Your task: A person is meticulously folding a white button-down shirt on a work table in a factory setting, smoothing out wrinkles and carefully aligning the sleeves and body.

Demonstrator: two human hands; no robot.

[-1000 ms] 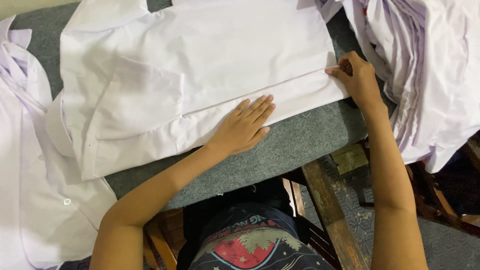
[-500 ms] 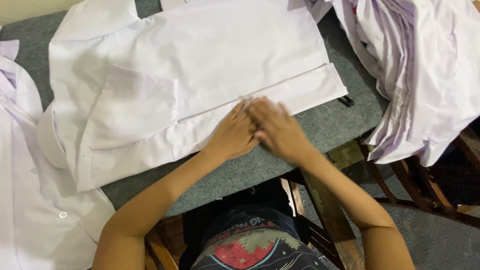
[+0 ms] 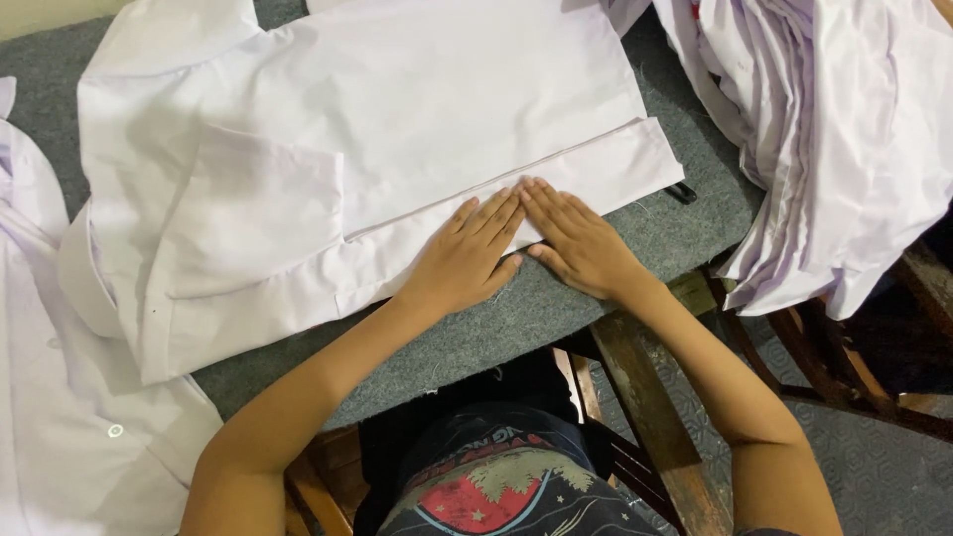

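Observation:
A white shirt (image 3: 377, 129) lies flat and partly folded on the grey felt table top (image 3: 556, 308). Its near edge is a folded strip running to the right. My left hand (image 3: 469, 253) lies palm down on that strip, fingers together and flat. My right hand (image 3: 581, 243) rests flat beside it, fingertips touching the left hand's fingertips on the fold. Neither hand grips anything; both press on the cloth.
A pile of white garments (image 3: 824, 129) hangs over the table's right edge. Another white shirt with buttons (image 3: 69, 437) lies at the left. A small dark object (image 3: 681, 192) sits by the fold's right end. Wooden frame bars (image 3: 645, 417) stand below the table edge.
My right hand slid left from the fold's right end to meet my left hand at the middle. The left hand stayed on the fold.

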